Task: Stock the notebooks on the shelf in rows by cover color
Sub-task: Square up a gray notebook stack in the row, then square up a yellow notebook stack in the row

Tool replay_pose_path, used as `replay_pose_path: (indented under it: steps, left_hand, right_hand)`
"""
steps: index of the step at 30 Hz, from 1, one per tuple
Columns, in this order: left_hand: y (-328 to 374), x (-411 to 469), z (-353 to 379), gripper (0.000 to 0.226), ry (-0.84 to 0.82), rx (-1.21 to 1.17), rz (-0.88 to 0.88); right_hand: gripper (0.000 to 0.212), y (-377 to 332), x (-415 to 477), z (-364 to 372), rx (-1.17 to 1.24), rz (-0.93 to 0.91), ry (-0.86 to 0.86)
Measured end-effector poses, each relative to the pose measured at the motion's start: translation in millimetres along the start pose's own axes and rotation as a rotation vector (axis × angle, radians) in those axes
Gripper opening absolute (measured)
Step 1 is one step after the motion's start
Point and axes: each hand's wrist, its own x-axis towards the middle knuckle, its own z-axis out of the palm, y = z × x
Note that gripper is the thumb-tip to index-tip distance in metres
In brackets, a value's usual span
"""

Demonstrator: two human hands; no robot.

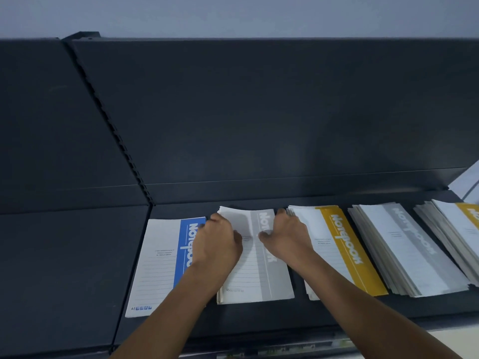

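Gripping the stack of white paper notebooks with a grey cover band (256, 281) from both sides, the left hand (220, 239) curls its fingers over the stack's far left edge. The right hand (287, 234) curls its fingers over the far right edge. Each thumb lies on the top cover. The stack lies flat on the dark metal shelf (233, 314), with its far end slightly fanned.

Just beside this stack, on the left, lies a white paper notebook with a blue cover band (158, 263); the left forearm crosses its right edge. Just beside the held stack, on the right, lies a stack of white notebooks with a yellow cover band (344, 255), close to the right hand's fingers. Further right sits a second, fanned grey-banded notebook stack (404, 250). Beyond it is another yellow-banded notebook stack (464, 213), cut off by the frame edge. Each band carries the word "Notebook" along its length. A dark upright back panel (259, 112) rises behind the row.
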Motion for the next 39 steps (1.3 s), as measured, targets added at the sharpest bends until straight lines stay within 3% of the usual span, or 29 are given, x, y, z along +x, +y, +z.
replay_pose_path:
  steps: [5,10,15,18,21,25,30,34,39]
  left_hand:
    - [29.3,1.9,-14.6,0.042,0.191,-0.056,0.149]
    - [80.5,-8.5,-3.6,0.038,0.048,-0.21,0.237]
    - [125.6,-21.3,23.8,0.034,-0.168,-0.389,0.061]
    - [145.7,-32.2,46.6,0.052,-0.24,-0.321,-0.002]
    - [159.2,-41.2,64.6,0.061,-0.225,-0.3,-0.084]
    - [167.0,-40.5,70.5,0.052,-0.17,-0.242,-0.175]
    - [169.5,-34.9,69.3,0.044,-0.17,-0.23,-0.225]
    - [172.8,-28.9,60.5,0.044,-0.264,-0.36,-0.314]
    - [178.5,-21.6,54.3,0.044,-0.341,-0.51,-0.315]
  right_hand:
    - [0.041,14.4,2.4,-30.3,0.085,-0.075,0.139]
    - [0.046,67.1,8.3,-67.4,0.003,-0.069,0.143]
    - [0.053,126.8,6.6,-78.3,0.024,0.005,-0.032]
    - [0.054,146.7,4.6,-77.0,0.099,0.004,-0.083]
    - [0.056,158.2,4.6,-75.5,0.129,-0.015,-0.102]
    - [0.055,168.4,6.1,-75.2,0.104,-0.012,-0.143]
    - [0.033,171.9,5.4,-72.6,0.154,-0.004,-0.168]
    - [0.022,171.1,1.5,-73.0,0.113,-0.016,-0.165]
    - [0.039,172.6,2.1,-73.7,0.101,-0.018,-0.18]
